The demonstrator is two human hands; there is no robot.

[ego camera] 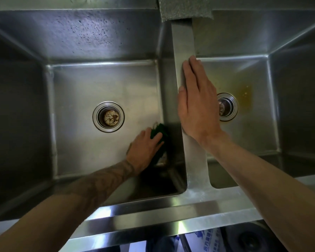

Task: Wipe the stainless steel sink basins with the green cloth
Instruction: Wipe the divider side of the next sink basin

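- The green cloth point(159, 135) is seen bunched on the floor of the left basin point(91, 84), in its near right corner, close against the wall under the divider.
- The cloth is pressed down by the left hand point(144, 148); the fingers point(157, 138) are curled over it and kept close together, and much of the cloth is hidden beneath the palm and in shadow.
- A tattooed left forearm point(102, 180) is seen reaching down into the basin from the near rim.
- The left drain point(108, 116) is located just beyond and to the left of the cloth, apart from it; a perforated strainer with brown specks is seen inside it.
- The divider point(184, 51) between the two basins is covered by the right hand point(196, 102), which is laid flat, palm down, with the fingers point(191, 73) straight and pressed together, pointing away from the person; nothing is held in it.
- The right basin point(253, 124) is partly hidden by that hand; its drain point(227, 107) is seen just beside the knuckles, and a yellow-brown stain point(244, 93) is spread over the floor beyond the drain.
- Dark speckles are scattered over the far wall of the left basin.
- A grey rough-textured block point(184, 8) is seen at the far end of the divider.
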